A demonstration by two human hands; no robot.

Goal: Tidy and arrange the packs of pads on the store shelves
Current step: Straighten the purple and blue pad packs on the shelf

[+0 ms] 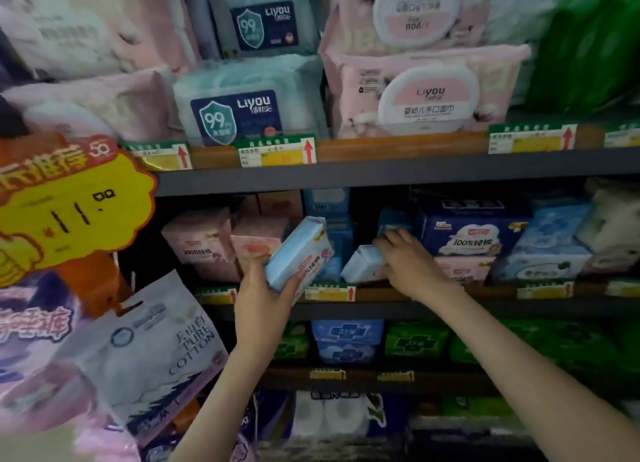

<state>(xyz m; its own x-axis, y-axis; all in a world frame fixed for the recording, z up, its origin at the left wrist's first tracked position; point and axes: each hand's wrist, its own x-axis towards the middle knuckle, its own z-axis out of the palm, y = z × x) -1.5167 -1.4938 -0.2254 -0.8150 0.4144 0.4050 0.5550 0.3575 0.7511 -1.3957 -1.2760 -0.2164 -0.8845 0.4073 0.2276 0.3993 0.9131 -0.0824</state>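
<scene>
My left hand [265,290] grips a light blue pack of pads [298,250], held tilted in front of the middle shelf [381,293]. My right hand [407,261] reaches into that shelf and closes on a second light blue pack [362,264] lying tilted at the shelf front. Pink packs [199,242] stand to the left of the gap. A dark blue pack [467,235] sits on a pink one to the right. Deeper blue packs behind the gap are in shadow.
Wipes packs [242,112] fill the upper shelf. A yellow and orange promo sign [69,205] and a hanging Pure Cotton bag [149,354] crowd the left side. Green and blue packs [348,340] line the lower shelf. Price tags [330,293] run along the shelf edges.
</scene>
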